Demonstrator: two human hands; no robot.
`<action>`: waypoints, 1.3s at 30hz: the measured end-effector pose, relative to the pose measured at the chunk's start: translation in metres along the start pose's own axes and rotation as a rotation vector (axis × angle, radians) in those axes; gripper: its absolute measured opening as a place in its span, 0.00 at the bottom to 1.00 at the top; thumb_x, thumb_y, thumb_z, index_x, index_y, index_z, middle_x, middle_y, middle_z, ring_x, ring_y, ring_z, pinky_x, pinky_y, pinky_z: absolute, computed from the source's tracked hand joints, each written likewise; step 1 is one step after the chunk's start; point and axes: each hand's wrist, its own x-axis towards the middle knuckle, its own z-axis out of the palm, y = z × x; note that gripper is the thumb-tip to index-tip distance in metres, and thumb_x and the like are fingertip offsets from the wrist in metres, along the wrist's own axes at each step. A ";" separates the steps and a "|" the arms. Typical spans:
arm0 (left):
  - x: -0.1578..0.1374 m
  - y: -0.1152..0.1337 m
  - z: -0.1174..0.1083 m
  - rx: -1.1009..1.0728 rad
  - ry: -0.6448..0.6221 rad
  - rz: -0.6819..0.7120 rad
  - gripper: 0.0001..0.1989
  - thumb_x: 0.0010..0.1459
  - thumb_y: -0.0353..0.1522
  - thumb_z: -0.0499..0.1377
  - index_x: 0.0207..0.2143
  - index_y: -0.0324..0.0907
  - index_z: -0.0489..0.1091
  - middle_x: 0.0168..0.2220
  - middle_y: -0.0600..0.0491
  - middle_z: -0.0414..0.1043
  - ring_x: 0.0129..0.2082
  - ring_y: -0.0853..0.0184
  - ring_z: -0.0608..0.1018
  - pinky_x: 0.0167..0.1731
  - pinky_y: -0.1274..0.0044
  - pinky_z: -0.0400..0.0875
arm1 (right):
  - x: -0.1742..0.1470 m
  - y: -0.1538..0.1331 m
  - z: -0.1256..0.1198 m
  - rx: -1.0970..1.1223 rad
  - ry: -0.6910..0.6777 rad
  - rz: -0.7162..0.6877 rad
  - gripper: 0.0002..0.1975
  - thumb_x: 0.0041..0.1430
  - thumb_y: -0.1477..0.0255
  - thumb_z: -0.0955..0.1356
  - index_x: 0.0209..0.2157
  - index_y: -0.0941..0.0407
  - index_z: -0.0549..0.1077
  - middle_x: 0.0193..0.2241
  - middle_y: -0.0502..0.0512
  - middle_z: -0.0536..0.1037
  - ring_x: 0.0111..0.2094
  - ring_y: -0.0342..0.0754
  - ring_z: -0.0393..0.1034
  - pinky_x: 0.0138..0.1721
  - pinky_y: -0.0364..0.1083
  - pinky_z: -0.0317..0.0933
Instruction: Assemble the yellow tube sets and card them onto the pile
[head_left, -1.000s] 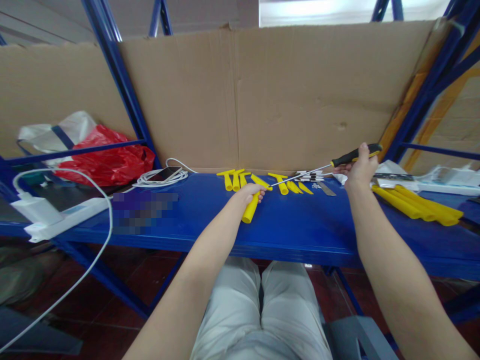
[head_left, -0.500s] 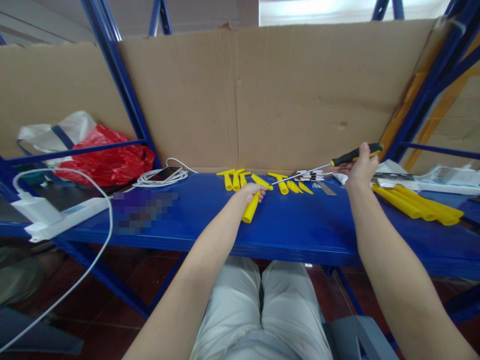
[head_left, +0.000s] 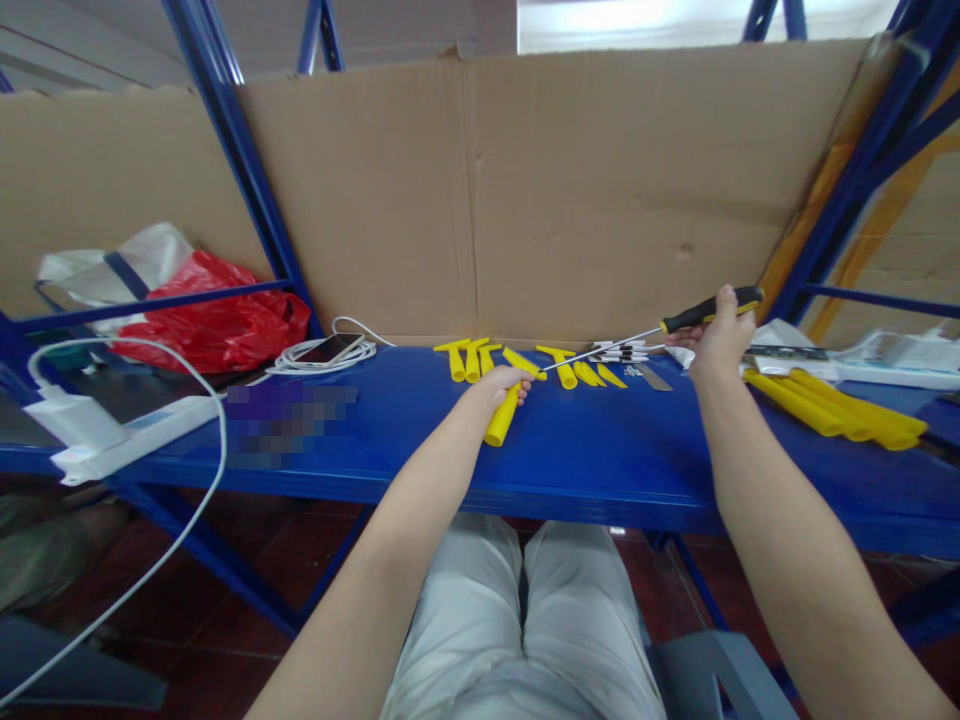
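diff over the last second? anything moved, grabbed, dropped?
No visible change: nothing taken hold of or let go. The left hand still holds the yellow part, the right hand still grips the screwdriver, its shaft pointing toward the left hand. Yellow tubes at right stay on the blue table.

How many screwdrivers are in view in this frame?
1: the black-and-yellow screwdriver in the right hand, its shaft slanting toward the left hand, which grips a yellow piece. Others could be hidden.

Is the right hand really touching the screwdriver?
Touching. The head view shows the right hand closed around the screwdriver at its handle, with no gap.
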 end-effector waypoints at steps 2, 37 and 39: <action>-0.001 0.000 0.000 0.003 -0.001 0.001 0.11 0.61 0.24 0.51 0.25 0.40 0.58 0.14 0.62 0.55 0.11 0.78 0.58 0.13 0.85 0.54 | -0.001 0.000 0.000 0.004 -0.001 -0.003 0.07 0.66 0.70 0.56 0.32 0.53 0.55 0.11 0.40 0.61 0.10 0.41 0.60 0.12 0.38 0.57; -0.005 0.001 0.005 0.069 0.027 0.022 0.13 0.61 0.22 0.51 0.23 0.40 0.58 0.13 0.62 0.55 0.10 0.78 0.58 0.13 0.84 0.54 | 0.004 0.005 -0.002 0.002 -0.007 0.024 0.06 0.66 0.69 0.57 0.34 0.53 0.55 0.14 0.42 0.65 0.12 0.42 0.65 0.13 0.38 0.57; -0.005 0.002 0.005 0.087 0.026 0.021 0.13 0.61 0.22 0.51 0.23 0.40 0.58 0.13 0.62 0.56 0.11 0.78 0.58 0.14 0.84 0.55 | 0.004 0.006 -0.002 -0.002 0.006 0.043 0.06 0.66 0.69 0.57 0.34 0.53 0.55 0.15 0.42 0.66 0.12 0.42 0.64 0.12 0.38 0.57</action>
